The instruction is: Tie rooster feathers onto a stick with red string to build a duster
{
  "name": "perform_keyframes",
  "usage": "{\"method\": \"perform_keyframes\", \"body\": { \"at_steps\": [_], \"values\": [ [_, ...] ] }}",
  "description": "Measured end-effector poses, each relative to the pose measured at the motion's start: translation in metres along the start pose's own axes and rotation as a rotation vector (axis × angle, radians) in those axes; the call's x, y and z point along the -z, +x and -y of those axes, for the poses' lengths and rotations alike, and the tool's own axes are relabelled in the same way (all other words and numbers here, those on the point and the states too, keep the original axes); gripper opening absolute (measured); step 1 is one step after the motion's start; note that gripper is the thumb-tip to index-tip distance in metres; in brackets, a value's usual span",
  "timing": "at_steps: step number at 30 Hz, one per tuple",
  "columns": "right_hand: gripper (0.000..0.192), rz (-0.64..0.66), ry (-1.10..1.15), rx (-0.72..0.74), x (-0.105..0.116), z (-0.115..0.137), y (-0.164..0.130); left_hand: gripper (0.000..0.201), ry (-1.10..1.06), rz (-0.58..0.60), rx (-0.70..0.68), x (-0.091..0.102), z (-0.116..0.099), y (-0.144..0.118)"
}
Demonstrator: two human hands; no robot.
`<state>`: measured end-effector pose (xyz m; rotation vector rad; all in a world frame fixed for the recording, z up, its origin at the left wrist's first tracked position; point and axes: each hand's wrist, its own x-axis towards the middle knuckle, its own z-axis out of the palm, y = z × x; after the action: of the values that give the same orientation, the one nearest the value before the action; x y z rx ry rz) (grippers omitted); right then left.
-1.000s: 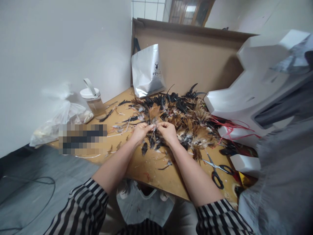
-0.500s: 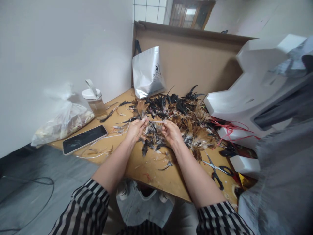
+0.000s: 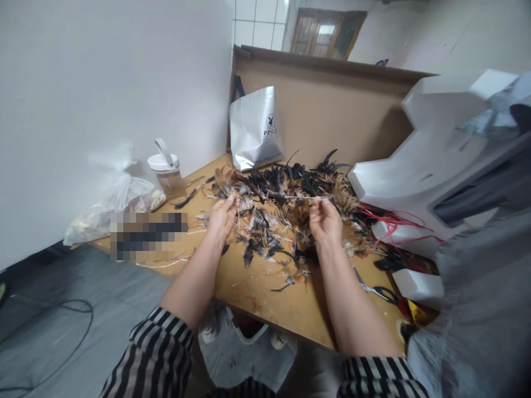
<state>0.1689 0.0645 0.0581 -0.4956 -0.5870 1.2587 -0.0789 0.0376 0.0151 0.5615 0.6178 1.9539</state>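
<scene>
My left hand (image 3: 224,216) is closed in a pinch at the base of a small bunch of brown feathers (image 3: 224,179). A short white end hangs below its fingertips. On the other side, my right hand (image 3: 327,222) has its fingers curled together on a thin white string (image 3: 302,197), which stretches leftward from the fingertips above the feathers. Where that string ends on the left is hard to make out. Between and behind both hands lies a loose heap of black and brown feathers (image 3: 286,179) on the wooden table (image 3: 249,284).
At left are a lidded drink bottle (image 3: 171,179), a tied plastic bag (image 3: 120,202) and a pixelated patch over a phone. A silver bag (image 3: 255,130) stands behind. Scissors (image 3: 379,292), red strings (image 3: 392,221) and white foam (image 3: 385,177) are at right.
My hands have moved apart, the right one farther to the right, with the white string drawn out from it. The brown feather bunch has shifted slightly left with my left hand.
</scene>
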Motion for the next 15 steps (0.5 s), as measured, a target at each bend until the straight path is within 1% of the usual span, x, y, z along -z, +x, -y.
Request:
{"method": "perform_keyframes", "body": {
  "at_steps": [2,5,7,9,12,15],
  "values": [
    [0.012,0.062,-0.089,-0.053,-0.013,-0.015,-0.01,0.011,0.008,0.04,-0.022,-0.002,-0.001,-0.001],
    [0.015,0.242,-0.232,-0.253,-0.038,-0.043,-0.026,0.015,0.074,0.081,-0.048,-0.006,-0.001,-0.007],
    [0.017,0.374,-0.359,-0.419,-0.051,-0.06,-0.035,0.018,0.199,0.082,-0.064,-0.009,-0.001,-0.011],
    [0.019,0.438,-0.48,-0.519,-0.058,-0.07,-0.04,0.02,0.366,0.071,-0.085,-0.011,-0.001,-0.014],
    [0.02,0.43,-0.55,-0.536,-0.059,-0.069,-0.044,0.023,0.555,0.059,-0.126,-0.012,0.0,-0.018],
    [0.023,0.45,-0.484,-0.602,-0.054,-0.058,-0.047,0.028,0.613,0.071,-0.116,-0.013,0.003,-0.022]
  ]
}}
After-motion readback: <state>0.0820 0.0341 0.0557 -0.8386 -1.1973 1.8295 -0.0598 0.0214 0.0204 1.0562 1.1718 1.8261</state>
